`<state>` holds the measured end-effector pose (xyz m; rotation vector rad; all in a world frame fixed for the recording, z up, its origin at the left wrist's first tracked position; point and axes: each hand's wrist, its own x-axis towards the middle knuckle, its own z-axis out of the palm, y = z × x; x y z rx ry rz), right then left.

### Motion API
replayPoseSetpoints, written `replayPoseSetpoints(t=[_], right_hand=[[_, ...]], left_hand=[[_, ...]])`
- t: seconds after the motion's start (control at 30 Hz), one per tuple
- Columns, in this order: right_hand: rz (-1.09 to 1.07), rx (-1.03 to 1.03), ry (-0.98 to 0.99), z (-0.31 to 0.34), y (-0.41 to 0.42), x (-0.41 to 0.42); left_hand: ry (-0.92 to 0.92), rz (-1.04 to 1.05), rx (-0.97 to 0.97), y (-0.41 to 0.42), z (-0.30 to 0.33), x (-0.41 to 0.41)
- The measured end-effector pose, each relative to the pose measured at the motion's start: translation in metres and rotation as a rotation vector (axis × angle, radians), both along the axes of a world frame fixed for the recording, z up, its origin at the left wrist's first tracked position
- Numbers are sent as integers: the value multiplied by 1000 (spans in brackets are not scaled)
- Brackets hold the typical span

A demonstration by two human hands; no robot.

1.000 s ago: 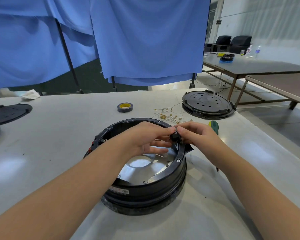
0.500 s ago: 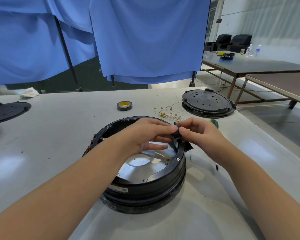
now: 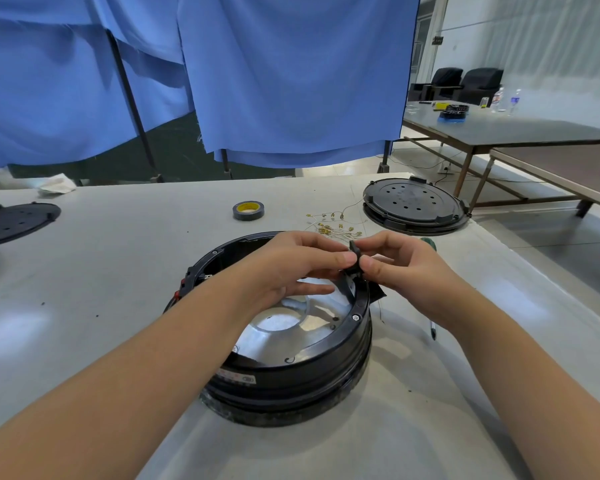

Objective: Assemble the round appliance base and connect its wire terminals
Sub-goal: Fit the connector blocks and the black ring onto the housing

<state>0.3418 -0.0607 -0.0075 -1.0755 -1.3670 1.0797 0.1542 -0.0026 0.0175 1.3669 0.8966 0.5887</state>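
Both hands are now sitting slightly higher above the ring than a second ago, with the small black plastic part (image 3: 353, 252) lifted clear of the rim. Nearest the camera, the round appliance base (image 3: 291, 368), a black plastic ring around a shiny metal dish, is resting on the grey table (image 3: 84, 271); a white label with red print on its near wall is too small to read. Over its far-right rim, the left hand (image 3: 291, 268) and right hand (image 3: 399, 268) are pinching the black part between thumbs and fingertips. Beyond them, loose wires with brass terminals (image 3: 333, 226) are lying beside a green-handled screwdriver (image 3: 429, 244). Farther back are sitting a roll of grey tape (image 3: 248, 211) with a yellow core and a perforated black round cover (image 3: 414, 206).
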Motion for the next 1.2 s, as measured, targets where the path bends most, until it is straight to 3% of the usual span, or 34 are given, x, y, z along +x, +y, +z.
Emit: replayPoseSetpoints(t=[1.2], right_hand=[[-57, -131, -183, 6, 6, -3]], left_hand=[[172, 69, 23, 2, -1, 7]])
